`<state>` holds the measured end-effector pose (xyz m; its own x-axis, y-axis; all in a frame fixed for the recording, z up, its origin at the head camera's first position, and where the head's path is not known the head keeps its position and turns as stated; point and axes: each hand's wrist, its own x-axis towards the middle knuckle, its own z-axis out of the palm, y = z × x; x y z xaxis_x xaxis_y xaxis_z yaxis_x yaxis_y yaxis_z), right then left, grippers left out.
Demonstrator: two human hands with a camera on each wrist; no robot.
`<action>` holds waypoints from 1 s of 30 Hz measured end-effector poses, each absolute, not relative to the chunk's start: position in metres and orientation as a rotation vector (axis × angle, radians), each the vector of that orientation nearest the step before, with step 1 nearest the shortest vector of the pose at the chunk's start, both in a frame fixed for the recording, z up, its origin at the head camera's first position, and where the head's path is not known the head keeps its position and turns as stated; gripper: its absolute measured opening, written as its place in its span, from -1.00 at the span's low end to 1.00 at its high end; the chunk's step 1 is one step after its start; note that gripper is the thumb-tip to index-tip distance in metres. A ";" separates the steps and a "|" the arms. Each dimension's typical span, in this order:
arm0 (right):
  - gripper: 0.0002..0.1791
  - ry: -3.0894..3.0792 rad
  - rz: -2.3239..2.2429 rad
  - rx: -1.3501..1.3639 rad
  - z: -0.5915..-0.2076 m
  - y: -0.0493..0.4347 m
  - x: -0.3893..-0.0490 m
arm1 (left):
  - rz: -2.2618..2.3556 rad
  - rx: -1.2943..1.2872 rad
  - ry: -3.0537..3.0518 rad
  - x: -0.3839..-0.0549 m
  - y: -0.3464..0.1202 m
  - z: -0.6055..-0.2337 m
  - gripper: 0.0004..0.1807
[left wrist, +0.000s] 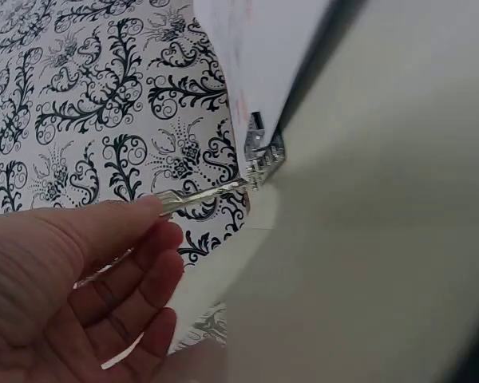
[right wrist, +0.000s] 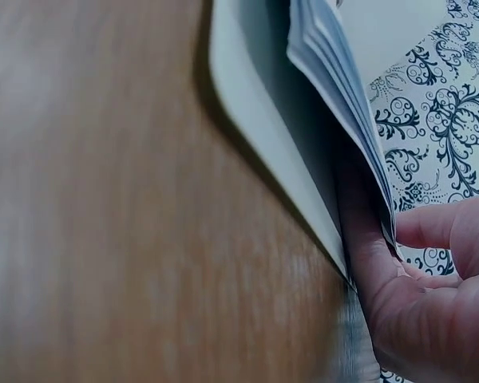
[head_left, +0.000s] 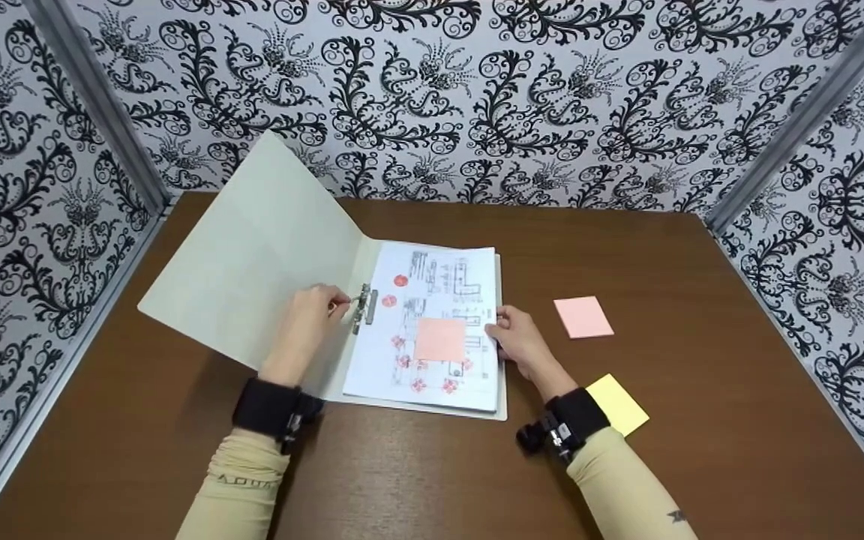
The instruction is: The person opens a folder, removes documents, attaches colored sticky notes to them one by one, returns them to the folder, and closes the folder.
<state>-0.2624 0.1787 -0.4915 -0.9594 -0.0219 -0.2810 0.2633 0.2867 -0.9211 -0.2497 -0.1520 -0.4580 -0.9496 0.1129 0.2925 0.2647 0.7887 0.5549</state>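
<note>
An opened pale folder [head_left: 241, 244] lies on the table, its left cover tilted up. Along its spine sits a metal clip mechanism [head_left: 371, 309] beside a stack of printed sheets [head_left: 368, 371]. My left hand [head_left: 303, 326] pinches the clip's thin metal lever [left wrist: 206, 196] between thumb and forefinger; the other fingers curl loosely below. At the right edge of the stack, my right hand [head_left: 523, 345] grips the sheets, thumb on top and fingers between the sheets and the back cover [right wrist: 259, 136]. A pink square note [head_left: 439, 340] lies on the top sheet, which carries line drawings and red marks.
Right of the folder, a pink sticky-note pad [head_left: 583, 316] lies on the brown table [head_left: 417, 480]. A yellow pad [head_left: 618, 403] is partly hidden by the right wrist. Patterned wall panels [head_left: 432, 105] enclose the table at the back and sides.
</note>
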 end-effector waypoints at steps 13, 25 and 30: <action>-0.56 2.338 -1.711 0.222 -0.492 0.176 -0.262 | -0.635 -0.515 -2.832 -0.238 -0.171 -0.474 -0.79; -0.63 2.289 -1.782 0.158 -0.493 0.178 -0.260 | -0.462 -0.694 -2.952 -0.225 -0.176 -0.471 -0.49; -0.65 2.318 -1.759 0.173 -0.492 0.178 -0.260 | -0.455 -0.703 -3.005 -0.223 -0.175 -0.468 -0.46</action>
<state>-0.2605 0.1777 -0.4923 -0.9676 -0.0422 -0.2490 0.2285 0.2741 -0.9342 -0.2234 -0.1748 -0.4679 -0.8982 0.4308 0.0874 0.4374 0.8560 0.2758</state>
